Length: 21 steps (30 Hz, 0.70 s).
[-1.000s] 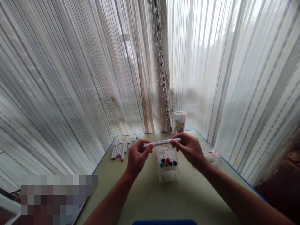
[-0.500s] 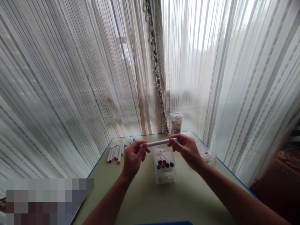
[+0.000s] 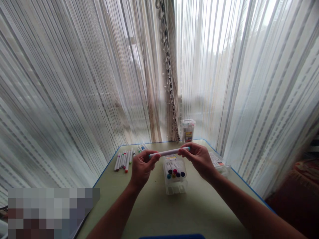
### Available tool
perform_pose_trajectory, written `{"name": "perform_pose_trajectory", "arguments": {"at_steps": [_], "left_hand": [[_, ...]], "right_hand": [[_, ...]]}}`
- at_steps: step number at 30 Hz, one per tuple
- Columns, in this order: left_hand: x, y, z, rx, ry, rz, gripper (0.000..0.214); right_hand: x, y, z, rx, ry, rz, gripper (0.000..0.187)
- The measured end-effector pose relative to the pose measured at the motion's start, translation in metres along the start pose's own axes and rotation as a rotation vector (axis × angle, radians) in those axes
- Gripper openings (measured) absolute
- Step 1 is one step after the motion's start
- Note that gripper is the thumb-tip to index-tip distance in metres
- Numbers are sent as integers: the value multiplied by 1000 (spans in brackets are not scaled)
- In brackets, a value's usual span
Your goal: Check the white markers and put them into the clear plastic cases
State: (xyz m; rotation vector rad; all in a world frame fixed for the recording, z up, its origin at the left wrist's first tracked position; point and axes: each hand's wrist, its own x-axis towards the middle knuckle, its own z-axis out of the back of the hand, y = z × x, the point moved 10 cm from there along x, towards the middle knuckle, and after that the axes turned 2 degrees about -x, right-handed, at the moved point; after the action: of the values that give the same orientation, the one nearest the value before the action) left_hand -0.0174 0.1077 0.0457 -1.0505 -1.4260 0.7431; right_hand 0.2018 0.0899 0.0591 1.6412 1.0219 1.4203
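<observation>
A white marker (image 3: 167, 152) with teal ends is held level above the table, one end in each hand. My left hand (image 3: 142, 167) pinches it near the left end between thumb and fingers. At the other end, my right hand (image 3: 199, 159) grips it the same way. Below the marker stands a clear plastic marker case (image 3: 175, 186), with several markers in it whose coloured ends face me. Several loose white markers (image 3: 123, 161) with coloured tips lie on the table left of my left hand.
The pale green table (image 3: 149, 212) has a blue edge. A clear lidded box (image 3: 188, 130) stands at the back. Right of my right hand lies a clear plastic piece with a printed label (image 3: 217, 160). Striped sheer curtains (image 3: 74, 83) hang behind the table.
The marker's left end, hidden by my left fingers before, now shows its teal tip. My left fingers have straightened a little along it. My right hand keeps its grip.
</observation>
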Motion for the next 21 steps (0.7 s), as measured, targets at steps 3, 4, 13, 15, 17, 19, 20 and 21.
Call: {"name": "perform_pose_trajectory", "arguments": {"at_steps": [3, 4, 13, 15, 17, 19, 20, 21], "left_hand": [[2, 2, 0, -58, -2, -3, 33], [2, 4, 1, -86, -5, 2, 33], [3, 10, 1, -290, -24, 70, 39], [3, 10, 1, -288, -26, 71, 39], [3, 8, 1, -263, -23, 61, 38], [3, 6, 0, -221, -13, 40, 35], [3, 5, 0, -198, -8, 30, 33], [2, 5, -1, -175, -5, 23, 32]], "right_hand": [[0, 2, 0, -20, 2, 18, 37], [0, 2, 1, -28, 2, 20, 36], [4, -9, 2, 76, 15, -13, 36], [4, -10, 2, 83, 14, -17, 36], [4, -8, 2, 78, 9, -5, 34], [3, -7, 3, 68, 0, 14, 33], [3, -6, 3, 63, -5, 22, 33], [3, -6, 3, 61, -10, 26, 33]]}}
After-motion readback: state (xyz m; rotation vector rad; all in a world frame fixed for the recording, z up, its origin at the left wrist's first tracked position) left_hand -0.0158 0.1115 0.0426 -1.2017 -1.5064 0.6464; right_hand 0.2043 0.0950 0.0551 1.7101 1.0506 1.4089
